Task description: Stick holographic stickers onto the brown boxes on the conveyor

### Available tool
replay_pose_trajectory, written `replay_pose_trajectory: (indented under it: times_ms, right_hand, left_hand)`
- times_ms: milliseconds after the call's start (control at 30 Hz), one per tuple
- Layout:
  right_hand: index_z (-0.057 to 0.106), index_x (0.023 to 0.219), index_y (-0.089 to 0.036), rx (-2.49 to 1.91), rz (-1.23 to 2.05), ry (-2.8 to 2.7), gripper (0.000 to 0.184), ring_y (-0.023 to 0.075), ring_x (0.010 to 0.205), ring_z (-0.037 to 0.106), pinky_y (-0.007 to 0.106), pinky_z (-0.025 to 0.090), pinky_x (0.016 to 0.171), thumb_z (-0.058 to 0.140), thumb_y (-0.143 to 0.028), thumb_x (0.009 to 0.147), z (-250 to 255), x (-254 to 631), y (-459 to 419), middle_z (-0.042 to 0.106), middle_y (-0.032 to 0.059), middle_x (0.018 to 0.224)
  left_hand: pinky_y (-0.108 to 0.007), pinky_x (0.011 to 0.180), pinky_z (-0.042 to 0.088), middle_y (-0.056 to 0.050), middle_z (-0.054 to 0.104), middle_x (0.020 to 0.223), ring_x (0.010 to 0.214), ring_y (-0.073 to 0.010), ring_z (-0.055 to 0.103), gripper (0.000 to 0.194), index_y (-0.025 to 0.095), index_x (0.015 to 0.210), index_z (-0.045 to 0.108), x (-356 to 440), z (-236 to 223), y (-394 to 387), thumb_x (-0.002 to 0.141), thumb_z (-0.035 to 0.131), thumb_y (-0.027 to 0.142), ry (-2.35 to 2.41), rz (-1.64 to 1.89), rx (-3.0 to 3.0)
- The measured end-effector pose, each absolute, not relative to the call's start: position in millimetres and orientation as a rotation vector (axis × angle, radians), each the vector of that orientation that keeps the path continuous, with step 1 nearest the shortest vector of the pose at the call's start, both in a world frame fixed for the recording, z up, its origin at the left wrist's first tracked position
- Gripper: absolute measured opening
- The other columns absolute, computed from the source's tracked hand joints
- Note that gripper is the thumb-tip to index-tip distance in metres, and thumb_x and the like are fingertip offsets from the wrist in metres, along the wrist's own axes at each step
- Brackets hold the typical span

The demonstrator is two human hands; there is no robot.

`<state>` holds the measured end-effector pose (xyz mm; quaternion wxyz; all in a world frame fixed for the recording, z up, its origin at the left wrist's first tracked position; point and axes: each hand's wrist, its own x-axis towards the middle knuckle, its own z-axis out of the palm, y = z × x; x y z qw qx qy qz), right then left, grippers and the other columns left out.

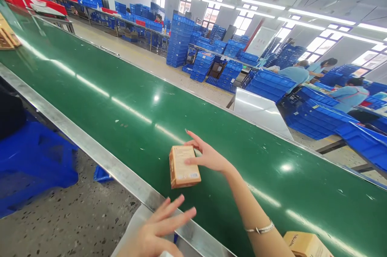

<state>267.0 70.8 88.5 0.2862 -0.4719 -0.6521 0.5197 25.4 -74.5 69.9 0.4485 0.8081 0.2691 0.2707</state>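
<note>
A small tan cardboard box (183,166) lies flat on the green conveyor belt (121,100). My right hand (205,154) reaches over the belt, fingers spread, with its thumb and fingertips touching the box's right side and top. My left hand (157,229) hovers open over the belt's steel near rail (90,148), fingers apart, holding nothing. A bracelet sits on my right wrist. A second tan box (305,244) shows at the bottom right edge of the belt.
Stacks of blue plastic crates (181,41) fill the floor beyond the belt. Several people in light blue shirts (347,96) work at the far right. A blue crate (30,160) sits on the speckled floor at my left. A steel table (260,112) abuts the belt's far side.
</note>
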Motion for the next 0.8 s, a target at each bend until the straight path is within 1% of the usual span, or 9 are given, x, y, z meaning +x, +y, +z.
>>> replay_pose_trajectory:
  times_ms: [33,133,233,300,400,467,600,700,800]
  right_hand:
    - [0.035,0.158,-0.019,-1.247,1.414,-1.765,0.111,0.0268,0.117,0.064,0.049,0.04,0.115,0.089,-0.04,0.063,91.0,268.8,62.1,0.07,0.0089,0.122]
    - [0.05,0.148,-0.026,-1.283,1.313,-1.678,0.087,0.0267,0.128,0.058,0.049,0.036,0.118,0.086,-0.04,0.07,96.3,273.7,34.3,0.065,0.0088,0.135]
    - [0.067,0.123,-0.026,-1.37,1.14,-1.437,0.051,0.0274,0.128,0.059,0.047,0.04,0.115,0.08,-0.05,0.079,97.8,277.0,9.1,0.065,0.0088,0.137]
    - [0.071,0.106,-0.024,-1.422,1.126,-1.341,0.041,0.0285,0.123,0.062,0.046,0.045,0.11,0.075,-0.058,0.083,97.6,277.3,-4.8,0.068,0.0102,0.133]
    - [0.069,0.081,-0.021,-1.492,1.166,-1.203,0.046,0.0311,0.115,0.065,0.044,0.051,0.101,0.076,-0.066,0.078,97.3,274.3,-19.7,0.07,0.0124,0.127]
    - [0.067,0.073,-0.02,-1.513,1.185,-1.121,0.05,0.0314,0.112,0.066,0.04,0.052,0.095,0.08,-0.068,0.072,98.2,271.7,-25.5,0.073,0.0122,0.122]
    - [0.069,0.07,-0.021,-1.541,1.188,-1.084,0.05,0.0292,0.103,0.067,0.034,0.054,0.082,0.084,-0.069,0.066,101.1,272.2,-30.9,0.074,0.0101,0.119]
    - [0.072,0.07,-0.021,-1.579,1.194,-1.102,0.049,0.0279,0.095,0.068,0.032,0.054,0.072,0.084,-0.069,0.065,102.2,278.2,-33.7,0.072,0.0102,0.125]
    - [0.073,0.071,-0.022,-1.6,1.194,-1.127,0.048,0.0268,0.089,0.069,0.032,0.054,0.068,0.083,-0.068,0.065,103.1,285.0,-36.5,0.071,0.011,0.125]
  left_hand:
    - [-0.057,0.125,0.026,-0.001,0.042,0.156,0.151,-0.0332,0.031,0.01,0.032,0.097,0.082,25.9,65.6,-73.3,0.089,0.076,0.03,0.706,0.69,2.107]
    - [-0.065,0.123,0.023,0.003,0.021,0.166,0.154,-0.0354,0.023,0.031,0.031,0.095,0.08,32.0,52.7,-68.9,0.08,0.068,0.007,0.754,0.783,2.328]
    - [-0.066,0.122,0.025,0.002,0.015,0.169,0.154,-0.0368,0.023,0.031,0.026,0.093,0.078,41.2,47.8,-65.2,0.076,0.065,0.004,0.72,0.792,2.339]
    - [-0.064,0.123,0.025,0.001,0.018,0.169,0.154,-0.0359,0.025,0.027,0.025,0.093,0.078,46.3,48.7,-64.5,0.078,0.066,0.005,0.703,0.73,2.297]
    - [-0.059,0.126,0.025,0.003,0.021,0.169,0.154,-0.0322,0.026,0.026,0.025,0.093,0.077,52.2,48.8,-66.7,0.08,0.066,0.005,0.693,0.69,2.272]
    - [-0.055,0.127,0.026,0.004,0.02,0.169,0.155,-0.0311,0.026,0.024,0.024,0.091,0.077,55.8,46.1,-69.8,0.08,0.066,0.005,0.702,0.708,2.284]
    - [-0.052,0.127,0.026,0.003,0.02,0.169,0.154,-0.0332,0.027,0.018,0.022,0.085,0.076,62.6,44.3,-74.3,0.076,0.072,0.007,0.697,0.707,2.312]
    - [-0.054,0.125,0.031,-0.003,0.025,0.167,0.152,-0.0356,0.029,0.01,0.02,0.082,0.076,66.4,55.3,-73.4,0.078,0.076,0.011,0.679,0.563,2.342]
    - [-0.056,0.123,0.033,-0.006,0.03,0.165,0.151,-0.037,0.03,0.006,0.019,0.08,0.076,70.2,71.2,-70.5,0.081,0.077,0.013,0.666,0.415,2.359]
